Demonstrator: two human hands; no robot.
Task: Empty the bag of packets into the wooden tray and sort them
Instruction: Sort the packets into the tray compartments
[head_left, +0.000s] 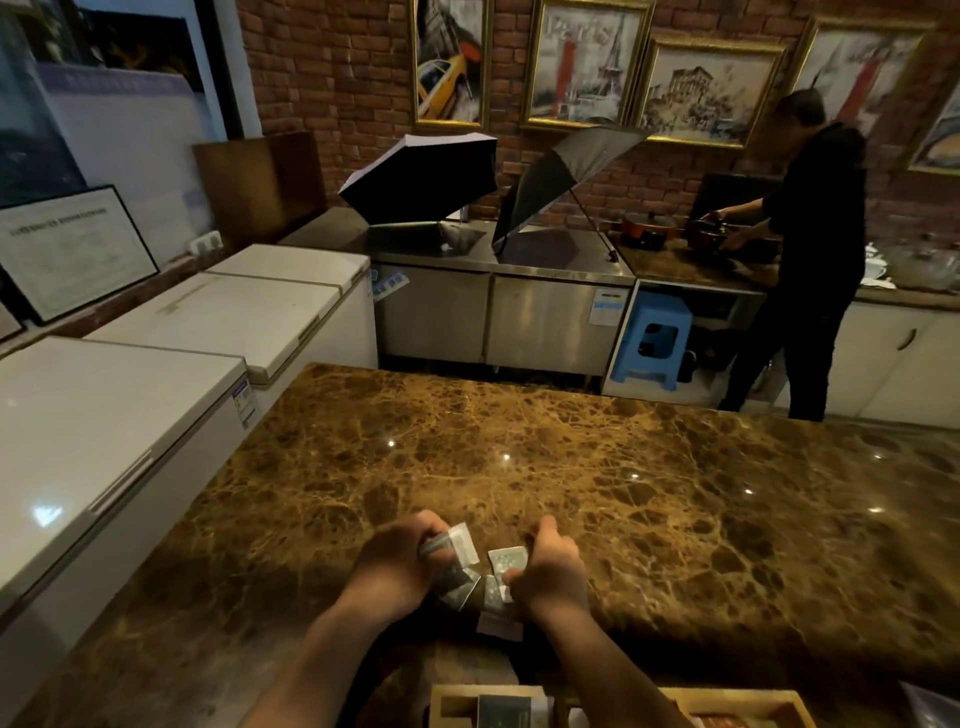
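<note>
Both my hands are over the brown marble counter (571, 467), close together. My left hand (400, 564) grips a small stack of grey and white packets (460, 545). My right hand (550, 574) pinches other pale packets (506, 561), and more of them hang between the two hands. A wooden tray (748, 701) with dividers sits at the bottom edge, partly cut off, with a packet (506, 709) lying in one compartment. I see no bag for certain; a clear plastic corner (935, 701) shows at the bottom right.
White chest freezers (130, 415) line the left side. A steel cabinet (498, 312) with two open umbrellas (426, 176) stands behind the counter. A person (815, 249) in black works at the back right counter near a blue stool (654, 338).
</note>
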